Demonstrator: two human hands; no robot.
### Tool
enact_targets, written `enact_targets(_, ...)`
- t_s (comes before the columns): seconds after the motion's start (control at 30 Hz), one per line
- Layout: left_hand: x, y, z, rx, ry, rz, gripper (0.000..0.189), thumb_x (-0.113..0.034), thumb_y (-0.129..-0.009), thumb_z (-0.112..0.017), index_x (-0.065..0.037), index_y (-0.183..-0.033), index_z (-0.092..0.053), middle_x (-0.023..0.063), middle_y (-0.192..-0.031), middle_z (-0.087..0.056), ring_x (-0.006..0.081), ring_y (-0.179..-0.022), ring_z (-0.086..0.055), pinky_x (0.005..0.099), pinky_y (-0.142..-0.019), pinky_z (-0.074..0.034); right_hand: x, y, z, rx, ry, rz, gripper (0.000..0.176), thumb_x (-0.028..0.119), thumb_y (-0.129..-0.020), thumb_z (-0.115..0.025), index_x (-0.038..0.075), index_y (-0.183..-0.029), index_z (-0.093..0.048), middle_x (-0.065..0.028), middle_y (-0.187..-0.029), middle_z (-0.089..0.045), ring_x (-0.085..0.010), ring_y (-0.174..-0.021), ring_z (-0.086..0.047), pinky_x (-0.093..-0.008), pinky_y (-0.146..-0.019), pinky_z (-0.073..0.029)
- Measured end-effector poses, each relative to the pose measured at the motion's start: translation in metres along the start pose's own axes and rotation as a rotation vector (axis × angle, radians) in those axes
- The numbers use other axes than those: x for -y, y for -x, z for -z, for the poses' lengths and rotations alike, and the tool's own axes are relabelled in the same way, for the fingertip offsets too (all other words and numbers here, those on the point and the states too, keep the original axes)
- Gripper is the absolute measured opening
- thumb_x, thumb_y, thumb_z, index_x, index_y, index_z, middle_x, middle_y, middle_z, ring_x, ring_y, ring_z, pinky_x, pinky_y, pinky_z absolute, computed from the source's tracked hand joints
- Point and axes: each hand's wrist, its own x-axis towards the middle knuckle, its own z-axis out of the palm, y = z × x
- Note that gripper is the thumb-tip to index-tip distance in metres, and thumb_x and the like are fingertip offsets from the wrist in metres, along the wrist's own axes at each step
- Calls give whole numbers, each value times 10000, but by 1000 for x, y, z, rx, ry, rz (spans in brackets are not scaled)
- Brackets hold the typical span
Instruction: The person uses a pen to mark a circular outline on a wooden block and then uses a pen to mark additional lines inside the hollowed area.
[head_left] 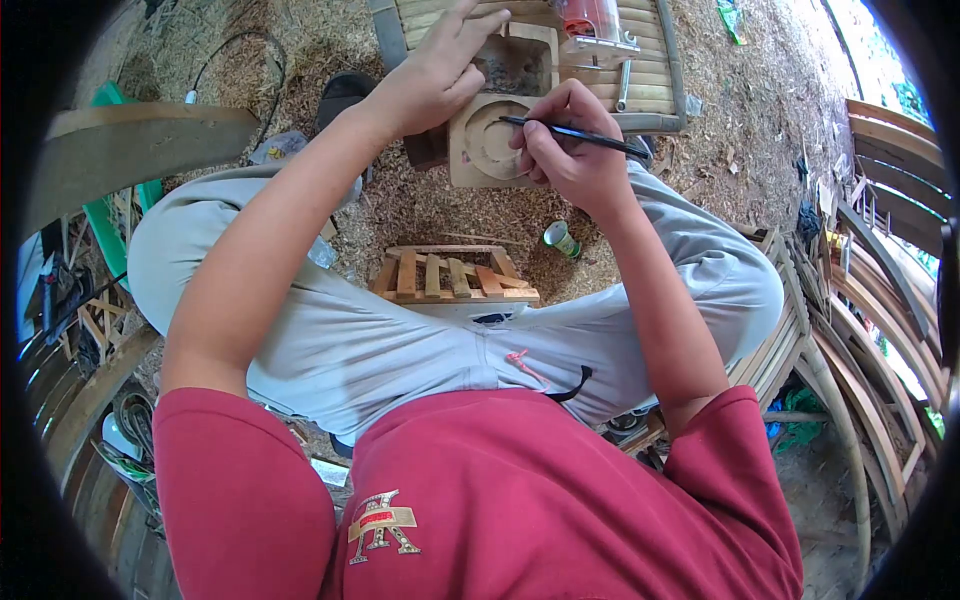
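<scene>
A light wooden piece (468,165) with a round recess and a squarish hollow beyond it lies at the near edge of a slatted bamboo table (655,95). My right hand (575,150) grips a dark, thin pen-like tool (590,136), its tip over the round recess. At the left side of the squarish hollow, my left hand (445,65) rests on the wood with its fingers spread. Whether anything lies under its palm is hidden.
A clear red container (590,20) and a metal wrench (624,85) are on the table. Below stand a small slatted wooden stool (455,278) and a green cup (562,238) on shavings. A green chair (105,215) is at left, stacked wood (890,310) at right.
</scene>
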Motion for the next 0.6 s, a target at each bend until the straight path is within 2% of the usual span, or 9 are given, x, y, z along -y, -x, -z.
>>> enact_targets(0.2,-4,5,-6,-66,96,115,740,-71,-952,-544,32,-1652,-330,365,-1718,-238,531,-1627,-219,528,-1344,-215,1,-1,-2,19,-15,-44,165,17,-963,-731,7,-924,-572,-61,-759,-705,-83,-657,-690,-258,-562,-543)
enact_targets(0.33,-6,5,-5,-107,39,49,712,-67,-942,-553,35,-1624,-372,358,-1671,-320,538,-1577,-294,554,-1322,-250,-14,-4,-6,3,162,41,191,21,-929,-748,7,-868,-567,-36,-718,-662,-69,-635,-649,-264,-559,-507)
enact_targets(0.6,-7,3,-5,-171,-35,3,666,-49,-920,-583,40,-1564,-437,341,-1572,-430,540,-1462,-418,585,-1263,-327,-12,-5,-8,-25,197,23,210,35,-903,-762,2,-857,-559,-32,-694,-618,-58,-654,-601,-274,-570,-488)
